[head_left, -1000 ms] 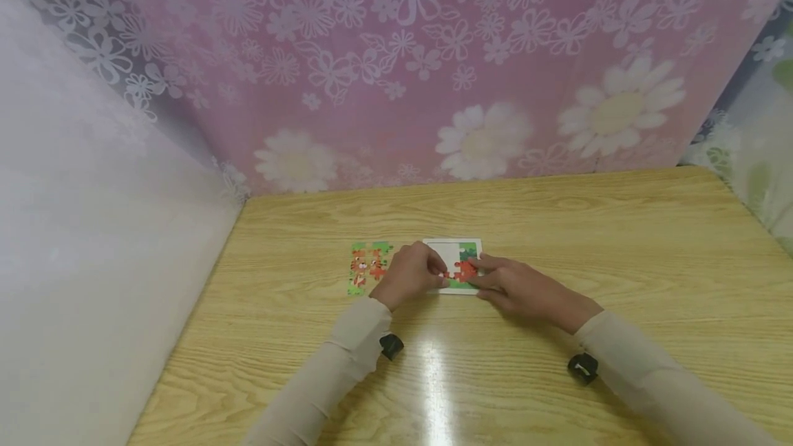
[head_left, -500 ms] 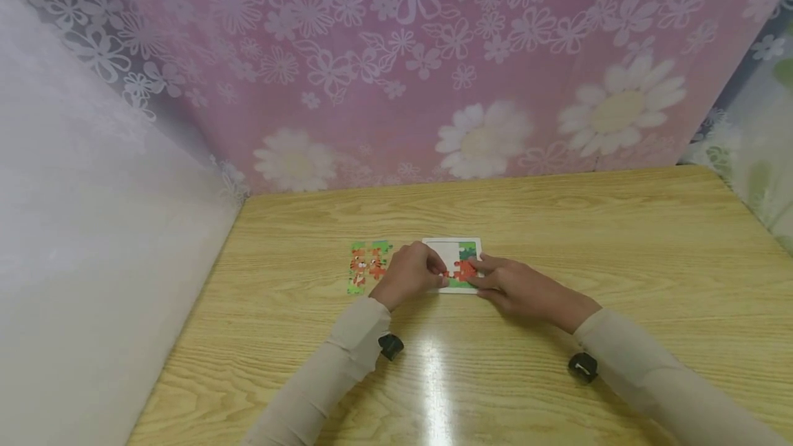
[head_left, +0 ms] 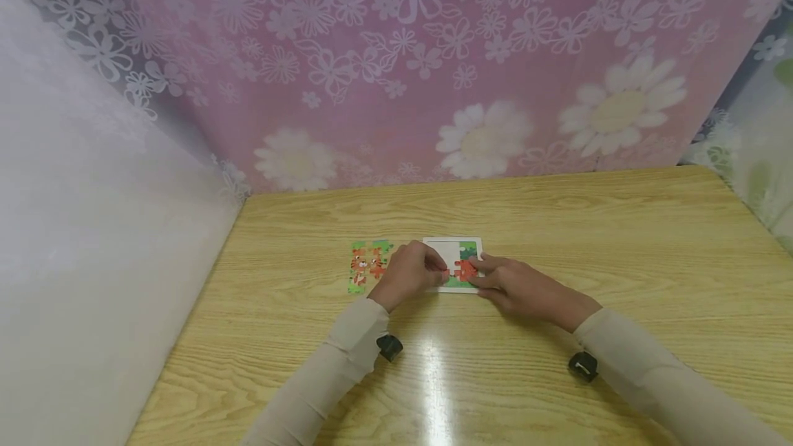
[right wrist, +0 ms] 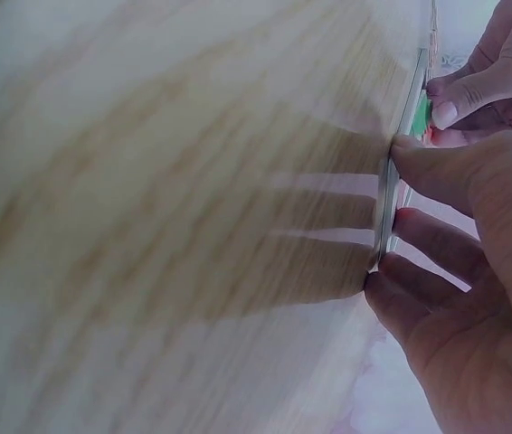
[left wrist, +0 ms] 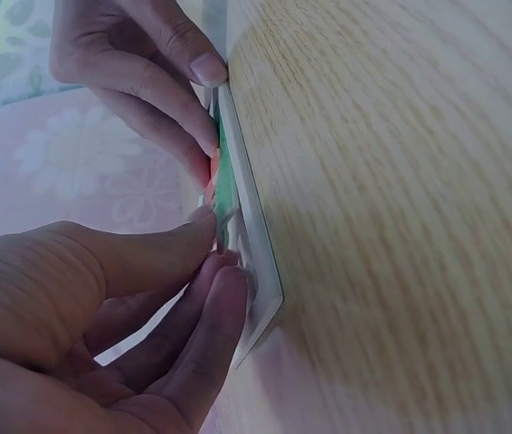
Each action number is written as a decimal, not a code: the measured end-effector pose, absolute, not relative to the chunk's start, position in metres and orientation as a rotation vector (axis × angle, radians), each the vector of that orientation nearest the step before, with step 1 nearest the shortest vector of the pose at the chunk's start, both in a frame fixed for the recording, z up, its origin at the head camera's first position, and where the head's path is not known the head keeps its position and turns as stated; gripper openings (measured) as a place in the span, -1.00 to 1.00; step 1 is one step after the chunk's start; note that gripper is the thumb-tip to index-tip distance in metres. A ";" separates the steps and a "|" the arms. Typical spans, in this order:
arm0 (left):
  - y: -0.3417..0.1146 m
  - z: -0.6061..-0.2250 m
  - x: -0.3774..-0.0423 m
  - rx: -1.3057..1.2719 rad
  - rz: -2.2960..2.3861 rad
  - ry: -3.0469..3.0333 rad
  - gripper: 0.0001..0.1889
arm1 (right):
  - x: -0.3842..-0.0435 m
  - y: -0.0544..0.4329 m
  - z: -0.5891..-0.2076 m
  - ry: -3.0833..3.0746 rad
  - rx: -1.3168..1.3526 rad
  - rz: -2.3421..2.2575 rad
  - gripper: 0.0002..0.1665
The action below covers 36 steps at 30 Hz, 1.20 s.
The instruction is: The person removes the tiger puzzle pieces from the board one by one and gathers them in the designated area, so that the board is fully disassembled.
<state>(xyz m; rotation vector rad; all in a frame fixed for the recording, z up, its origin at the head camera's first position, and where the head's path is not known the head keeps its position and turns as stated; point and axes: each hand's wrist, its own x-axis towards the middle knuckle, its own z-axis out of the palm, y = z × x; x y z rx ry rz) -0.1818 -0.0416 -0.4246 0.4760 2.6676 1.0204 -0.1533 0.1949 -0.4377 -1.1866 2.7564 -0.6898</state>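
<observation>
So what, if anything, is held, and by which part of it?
The left hand pinches a piece, seemingly by its left side. The right hand rests on the frame at its right edge.

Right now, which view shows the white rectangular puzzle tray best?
The head view: it shows the puzzle tray from above, rim and interior, though the left hand and right hand cover parts. The left wrist view shows mainly one slanting edge; the right wrist view, only a thin, partly hidden strip.

head: high, forward-down | wrists: close, low | shared: hands (head_left: 407,272), white frame (head_left: 458,290)
</observation>
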 end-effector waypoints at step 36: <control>-0.125 -0.419 -0.183 0.247 1.135 2.745 -0.95 | -0.156 0.197 -0.445 2.774 -1.225 -0.693 -0.65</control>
